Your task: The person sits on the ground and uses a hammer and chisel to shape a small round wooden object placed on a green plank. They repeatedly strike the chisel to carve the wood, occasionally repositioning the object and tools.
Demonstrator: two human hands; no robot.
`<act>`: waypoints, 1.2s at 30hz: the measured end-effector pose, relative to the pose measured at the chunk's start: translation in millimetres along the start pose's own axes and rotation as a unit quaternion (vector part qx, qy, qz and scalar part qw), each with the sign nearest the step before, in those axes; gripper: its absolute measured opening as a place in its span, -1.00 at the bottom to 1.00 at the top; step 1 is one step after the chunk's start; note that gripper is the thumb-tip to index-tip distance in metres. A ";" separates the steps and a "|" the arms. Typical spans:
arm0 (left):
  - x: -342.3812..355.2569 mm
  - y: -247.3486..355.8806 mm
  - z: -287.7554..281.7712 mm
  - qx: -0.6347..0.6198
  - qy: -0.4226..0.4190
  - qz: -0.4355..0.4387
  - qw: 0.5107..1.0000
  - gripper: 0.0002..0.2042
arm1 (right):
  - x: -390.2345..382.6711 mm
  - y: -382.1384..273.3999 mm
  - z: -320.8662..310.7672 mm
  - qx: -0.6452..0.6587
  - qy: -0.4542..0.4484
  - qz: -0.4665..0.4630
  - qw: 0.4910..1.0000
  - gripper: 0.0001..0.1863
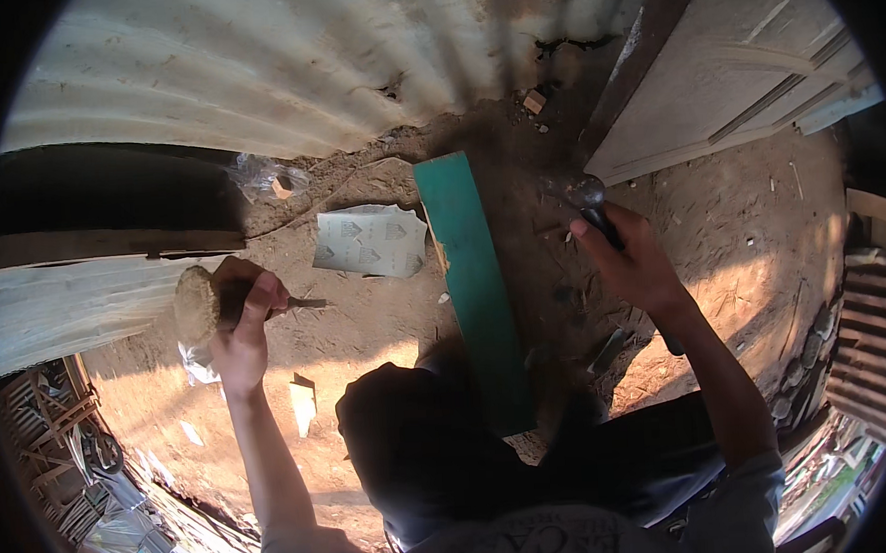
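In my left hand (245,322) is a chisel (195,305), its round, worn wooden end large on one side of the fist and its thin metal end sticking out on the other. My right hand (633,262) is closed round the dark handle of a hammer (585,191), whose metal head is raised, slightly blurred. Between the two hands a green painted board (475,275) runs lengthwise away from my dark-trousered legs, its left edge chipped to bare wood. Both tools are apart from the board.
A pale printed sheet (369,242) lies on the dirt ground left of the board. Corrugated metal (282,70) bounds the far side, and a panelled door (713,82) leans at the far right. Slatted wood (872,344) is at the right, piled scraps (61,437) at the left.
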State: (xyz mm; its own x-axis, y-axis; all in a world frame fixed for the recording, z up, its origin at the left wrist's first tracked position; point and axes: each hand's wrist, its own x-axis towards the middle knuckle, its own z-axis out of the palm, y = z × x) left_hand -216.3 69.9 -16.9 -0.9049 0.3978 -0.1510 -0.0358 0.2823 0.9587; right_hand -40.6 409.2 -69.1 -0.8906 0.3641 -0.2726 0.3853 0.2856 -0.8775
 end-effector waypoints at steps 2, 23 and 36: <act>22.7 -24.1 20.9 0.013 0.002 0.012 1.000 -0.73 | 0.4 -5.0 -5.7 -0.067 -0.044 0.021 0.997 -0.74; 84.1 -87.6 110.6 -0.103 -0.163 0.105 0.976 -0.75 | 44.0 -79.4 41.4 -0.089 -0.089 0.003 0.992 -0.72; 83.1 -70.7 149.1 -0.050 -0.228 0.161 0.959 -0.65 | 47.6 -129.9 29.2 0.031 -0.107 -0.134 0.985 -0.69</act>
State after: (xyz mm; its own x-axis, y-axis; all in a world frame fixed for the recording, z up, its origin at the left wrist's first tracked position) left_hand -225.8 213.1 -133.3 -0.5963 0.7978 0.0894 0.1542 0.0045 0.9880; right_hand -140.1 363.6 20.4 -0.9914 0.0854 -0.0993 0.1201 0.2891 -0.9497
